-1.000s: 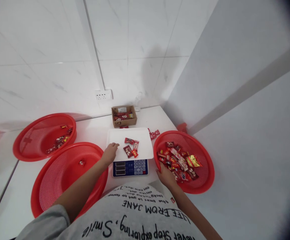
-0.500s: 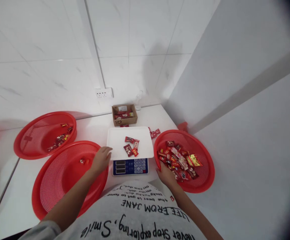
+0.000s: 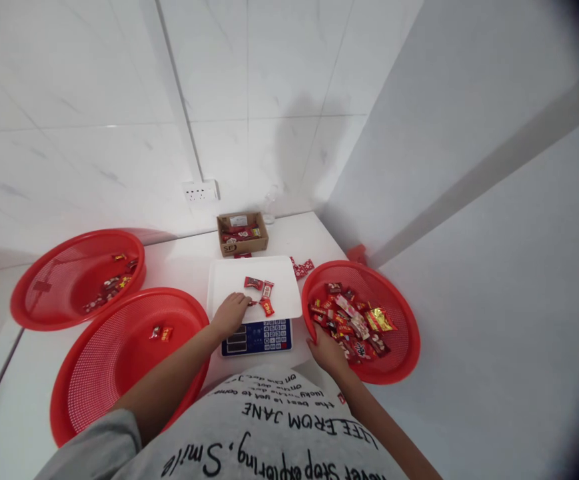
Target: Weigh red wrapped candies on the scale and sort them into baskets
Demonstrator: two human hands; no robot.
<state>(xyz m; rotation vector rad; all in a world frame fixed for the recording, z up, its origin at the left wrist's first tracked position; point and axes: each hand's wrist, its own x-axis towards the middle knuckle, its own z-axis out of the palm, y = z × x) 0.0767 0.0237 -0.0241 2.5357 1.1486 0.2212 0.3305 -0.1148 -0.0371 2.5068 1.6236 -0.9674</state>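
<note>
My left hand is over the white tray of a weighing scale, its fingers closed on a dark red wrapped candy that they mostly cover. Beside the fingertips lie a few more wrapped candies. Below the tray shows the blue keypad panel of the scale. My right hand is closed around the near left rim of a red mesh basket, which holds many red and gold wrapped candies.
To the left stands a red basket with a couple of candies, and behind it another red basket with several. A cardboard box of red packets sits at the back. Red dotted packets lie behind the tray. Walls close off the back and right.
My left hand has moved right, from the tray's left edge onto the dark red candy. My right hand stays on the basket rim. The view has shifted slightly.
</note>
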